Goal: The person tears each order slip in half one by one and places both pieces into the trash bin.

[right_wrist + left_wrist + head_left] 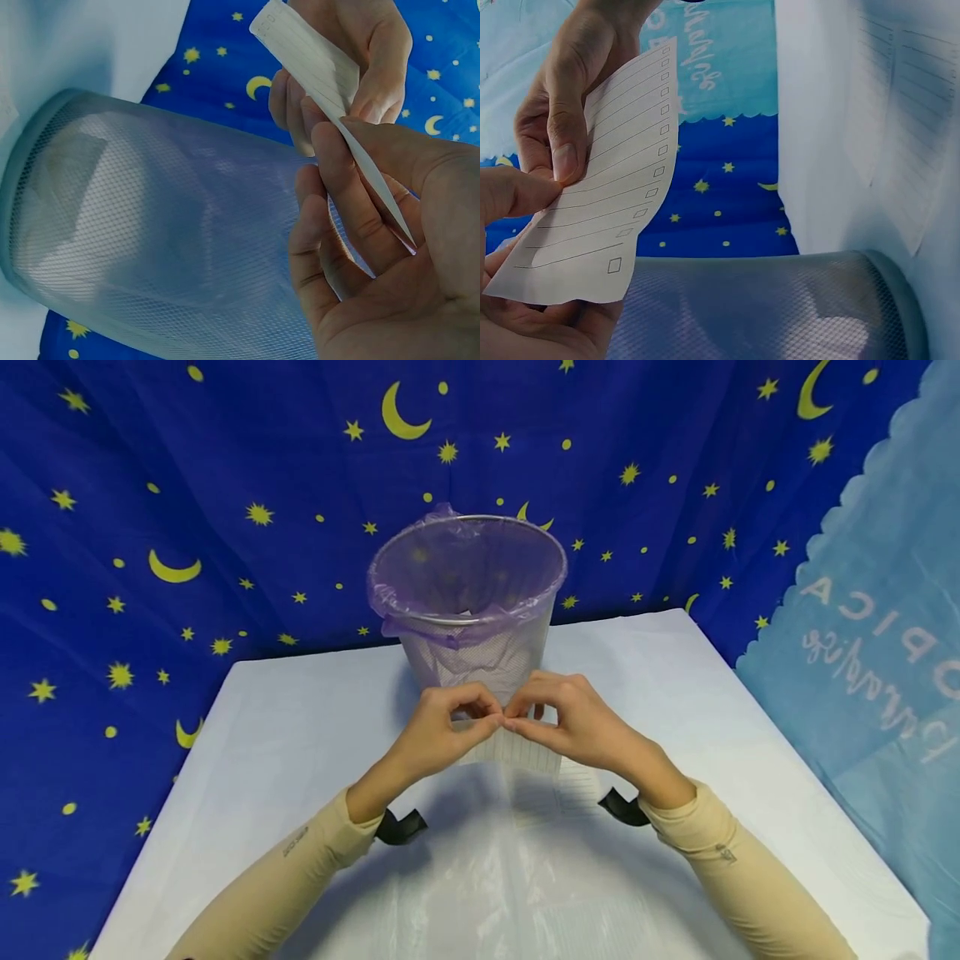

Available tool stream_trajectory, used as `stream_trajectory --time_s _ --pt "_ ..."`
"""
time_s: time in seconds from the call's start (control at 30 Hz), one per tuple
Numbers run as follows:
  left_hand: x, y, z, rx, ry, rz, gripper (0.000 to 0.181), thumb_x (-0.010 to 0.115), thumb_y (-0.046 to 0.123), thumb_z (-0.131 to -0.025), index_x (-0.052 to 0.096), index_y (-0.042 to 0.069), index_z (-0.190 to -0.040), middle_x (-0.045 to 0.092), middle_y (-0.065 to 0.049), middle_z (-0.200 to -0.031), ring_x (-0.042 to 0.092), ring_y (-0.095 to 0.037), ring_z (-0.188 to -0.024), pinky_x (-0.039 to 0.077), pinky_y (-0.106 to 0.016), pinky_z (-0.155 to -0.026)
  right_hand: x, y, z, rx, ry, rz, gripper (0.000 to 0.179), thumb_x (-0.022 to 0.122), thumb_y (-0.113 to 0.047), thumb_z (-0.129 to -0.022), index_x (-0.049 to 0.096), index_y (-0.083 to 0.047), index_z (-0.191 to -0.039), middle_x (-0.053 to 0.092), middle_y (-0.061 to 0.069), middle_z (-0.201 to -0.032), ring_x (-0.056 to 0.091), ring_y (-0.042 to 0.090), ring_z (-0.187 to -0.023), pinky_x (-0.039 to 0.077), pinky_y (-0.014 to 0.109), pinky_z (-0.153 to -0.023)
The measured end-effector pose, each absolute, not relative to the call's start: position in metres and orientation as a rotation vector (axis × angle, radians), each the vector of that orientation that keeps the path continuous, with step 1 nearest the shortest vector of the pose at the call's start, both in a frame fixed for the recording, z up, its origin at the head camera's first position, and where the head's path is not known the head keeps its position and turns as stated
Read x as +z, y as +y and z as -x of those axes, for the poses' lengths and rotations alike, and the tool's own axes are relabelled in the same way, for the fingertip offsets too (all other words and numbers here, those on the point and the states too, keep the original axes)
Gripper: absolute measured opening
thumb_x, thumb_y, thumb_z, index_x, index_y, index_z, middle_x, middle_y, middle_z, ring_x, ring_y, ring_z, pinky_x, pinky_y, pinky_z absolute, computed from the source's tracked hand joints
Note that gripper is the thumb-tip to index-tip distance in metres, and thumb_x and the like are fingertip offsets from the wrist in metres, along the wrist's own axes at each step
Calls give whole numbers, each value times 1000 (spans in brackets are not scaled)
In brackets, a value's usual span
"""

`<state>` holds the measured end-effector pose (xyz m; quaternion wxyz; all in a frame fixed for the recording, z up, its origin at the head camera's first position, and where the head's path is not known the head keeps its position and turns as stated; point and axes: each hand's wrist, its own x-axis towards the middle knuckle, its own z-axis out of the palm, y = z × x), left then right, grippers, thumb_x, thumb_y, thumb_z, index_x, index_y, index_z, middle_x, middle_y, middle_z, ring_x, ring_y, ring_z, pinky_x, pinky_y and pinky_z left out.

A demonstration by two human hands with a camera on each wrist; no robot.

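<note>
Both hands meet at the middle in the head view, thumb and fingertips together at the edge of a lined paper sheet (pixel 531 753). My left hand (pixel 435 735) pinches it from one side and my right hand (pixel 577 718) pinches it right beside. In the left wrist view the sheet (pixel 622 154) shows ruled lines with a column of small checkboxes, and it bends slightly. Seen from the right wrist, the paper (pixel 319 67) stands nearly edge-on between the two hands. Just beyond the hands is a mesh wastebasket (pixel 487 664) with a thin purple bag (pixel 450 631) folded over its rim.
More lined paper (pixel 534 806) lies flat on the white-covered table (pixel 315 718) below the hands. Crumpled pale paper (pixel 67 180) shows through the basket's mesh. A dark blue star-patterned cloth (pixel 225 468) hangs behind, and a light blue cloth (pixel 892 610) at the right.
</note>
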<state>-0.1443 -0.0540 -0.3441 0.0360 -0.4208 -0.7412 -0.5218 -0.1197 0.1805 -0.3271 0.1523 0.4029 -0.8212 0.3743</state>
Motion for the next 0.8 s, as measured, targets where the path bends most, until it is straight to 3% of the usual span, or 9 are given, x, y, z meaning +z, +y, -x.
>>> stream_trajectory --time_s 0.23,0.47,0.8 --pt "-324 -58 144 -1570 -2260 1330 7 73 3 -98 75 8 -93 75 -3 -90 69 -14 -81 61 -33 -78 -309 179 120 1048 -2307 -1200 4 78 -15 -97 80 -14 -94 71 -8 -87 59 5 -78 49 22 -63" --pt "-308 -60 143 -1538 -2284 1311 7 73 5 -98 75 9 -94 75 -1 -91 70 -12 -81 60 -32 -78 -297 177 122 1024 -2273 -1203 10 83 -7 -91 79 -16 -92 72 -8 -85 57 4 -74 49 22 -64" --pt "-297 -63 144 -1512 -2270 1307 6 74 5 -98 76 9 -94 75 -3 -92 71 -13 -82 61 -32 -78 -286 175 125 997 -2242 -1238 11 83 -5 -90 79 -16 -92 72 -9 -84 57 5 -72 49 22 -63"
